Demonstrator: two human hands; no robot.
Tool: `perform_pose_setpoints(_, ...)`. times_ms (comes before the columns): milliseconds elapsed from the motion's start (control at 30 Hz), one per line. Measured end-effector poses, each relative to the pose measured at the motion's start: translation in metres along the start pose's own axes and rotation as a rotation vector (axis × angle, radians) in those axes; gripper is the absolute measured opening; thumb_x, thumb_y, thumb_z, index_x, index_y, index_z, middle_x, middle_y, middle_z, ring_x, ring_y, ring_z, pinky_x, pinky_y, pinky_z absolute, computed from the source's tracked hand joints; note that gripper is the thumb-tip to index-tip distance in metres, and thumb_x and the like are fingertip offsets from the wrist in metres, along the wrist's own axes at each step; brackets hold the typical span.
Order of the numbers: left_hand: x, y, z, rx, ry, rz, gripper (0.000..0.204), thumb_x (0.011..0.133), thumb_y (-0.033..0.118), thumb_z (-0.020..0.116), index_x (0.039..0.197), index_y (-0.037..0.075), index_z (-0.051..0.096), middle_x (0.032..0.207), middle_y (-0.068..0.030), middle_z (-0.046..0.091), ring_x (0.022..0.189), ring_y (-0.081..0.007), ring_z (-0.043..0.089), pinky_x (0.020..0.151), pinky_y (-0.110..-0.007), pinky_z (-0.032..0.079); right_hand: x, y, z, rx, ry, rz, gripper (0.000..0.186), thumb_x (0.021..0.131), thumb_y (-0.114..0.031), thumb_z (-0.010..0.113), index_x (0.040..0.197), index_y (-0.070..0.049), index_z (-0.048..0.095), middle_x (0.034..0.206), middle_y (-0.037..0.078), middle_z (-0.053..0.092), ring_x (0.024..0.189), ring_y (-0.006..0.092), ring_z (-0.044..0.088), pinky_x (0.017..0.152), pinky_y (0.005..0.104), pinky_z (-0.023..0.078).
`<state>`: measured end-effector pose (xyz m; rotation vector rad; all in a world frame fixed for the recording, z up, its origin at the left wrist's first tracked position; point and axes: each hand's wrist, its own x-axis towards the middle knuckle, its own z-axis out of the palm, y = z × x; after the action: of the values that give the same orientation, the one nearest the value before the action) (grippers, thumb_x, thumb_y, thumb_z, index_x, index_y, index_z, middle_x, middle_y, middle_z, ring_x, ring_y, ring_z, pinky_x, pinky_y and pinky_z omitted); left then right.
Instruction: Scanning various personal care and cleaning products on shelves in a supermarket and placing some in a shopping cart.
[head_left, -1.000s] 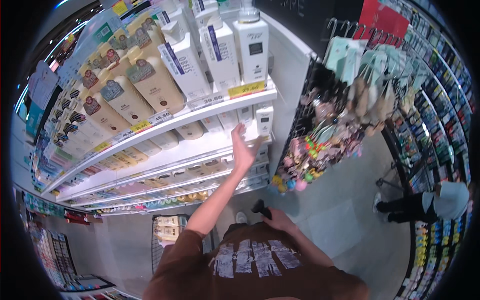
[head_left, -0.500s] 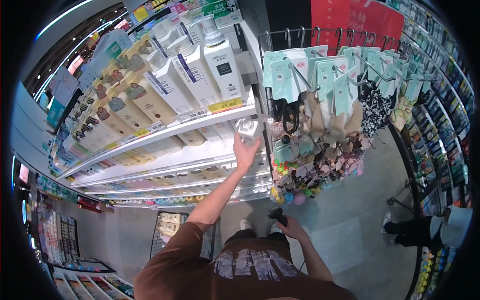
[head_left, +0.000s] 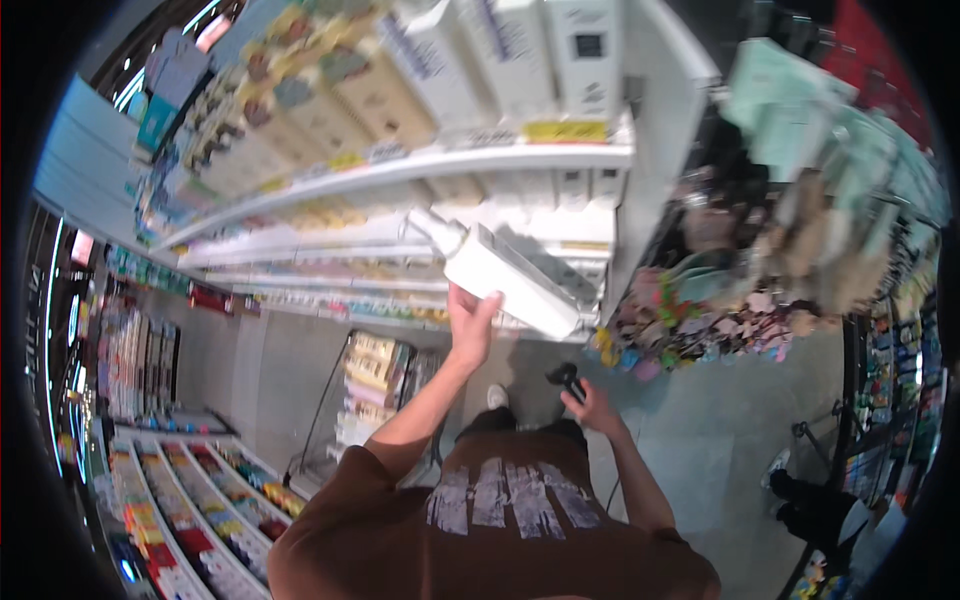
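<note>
Left hand [head_left: 472,328] curled round white pump bottle [head_left: 512,283], right hand [head_left: 597,408] wrapped round black object [head_left: 567,379] — yellow shelf label [head_left: 566,131] (blurred)

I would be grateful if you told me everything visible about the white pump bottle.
The white pump bottle is a straight-sided, boxy container, apparently smooth plastic, with a pale pump top fitted at one end. It is off the shelves, held in the air before them in the left hand, which grips it nearer the pump end. It lies tilted, top toward the upper left of the picture and base toward the lower right. Blur hides finer details.
</note>
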<state>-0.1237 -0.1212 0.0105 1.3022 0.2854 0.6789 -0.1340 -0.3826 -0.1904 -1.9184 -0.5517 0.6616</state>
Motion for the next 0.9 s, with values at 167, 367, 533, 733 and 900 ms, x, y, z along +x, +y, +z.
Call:
perform_pose_setpoints(167,-0.03,0.048,-0.098,-0.727,-0.049,-0.455,0.066,0.103,0.059,0.041,0.142,0.007,0.053,0.121,-0.0124,0.067,0.097,-0.0265,0.069,0.081,-0.043,0.061,0.037,-0.066,0.016,0.124,-0.077,-0.1,0.03,0.096,-0.027,0.073,0.106,-0.001,0.063,0.075,0.002,0.056,0.071,0.0107,0.049,0.063,0.0333,0.044)
perform_pose_setpoints(367,-0.067,0.029,-0.23,-0.525,0.222,-0.593,0.072,0.104,0.068,0.036,0.139,0.008,0.056,0.116,-0.0114,0.068,0.091,-0.0253,0.071,0.076,-0.044,0.063,0.05,-0.167,0.055,0.125,-0.221,0.004,0.033,0.094,-0.022,0.075,0.115,0.002,0.066,0.08,0.004,0.066,0.072,0.0108,0.051,0.069,0.0337,0.049)
perform_pose_setpoints(533,-0.089,0.035,-0.307,-0.511,0.187,-0.751,0.069,0.104,0.065,0.043,0.139,0.007,0.057,0.113,-0.0127,0.07,0.089,-0.0249,0.072,0.074,-0.041,0.062,0.057,-0.28,0.113,0.068,-0.621,-0.286,0.034,0.091,-0.021,0.076,0.116,0.001,0.068,0.093,0.016,0.073,0.075,0.0205,0.066,0.074,0.0367,0.052)
perform_pose_setpoints(733,-0.102,0.003,-0.383,-0.848,0.117,-0.889,0.066,0.103,0.065,0.047,0.13,0.007,0.063,0.105,-0.0117,0.072,0.085,-0.0201,0.072,0.069,-0.033,0.061,0.089,-0.303,0.192,-0.258,-0.731,-0.328,0.034,0.087,-0.023,0.076,0.111,0.0,0.067,0.079,0.022,0.066,0.068,0.0365,0.063,0.066,0.0393,0.049)
perform_pose_setpoints(900,-0.104,-0.002,-0.421,-0.737,0.257,-0.939,0.069,0.105,0.064,0.042,0.133,0.002,0.058,0.105,-0.0129,0.069,0.086,-0.0262,0.071,0.073,-0.04,0.061,0.095,-0.319,0.236,-0.271,-0.73,-0.261,0.034,0.087,-0.024,0.076,0.111,-0.001,0.067,0.076,0.021,0.065,0.067,0.037,0.063,0.066,0.0409,0.048)
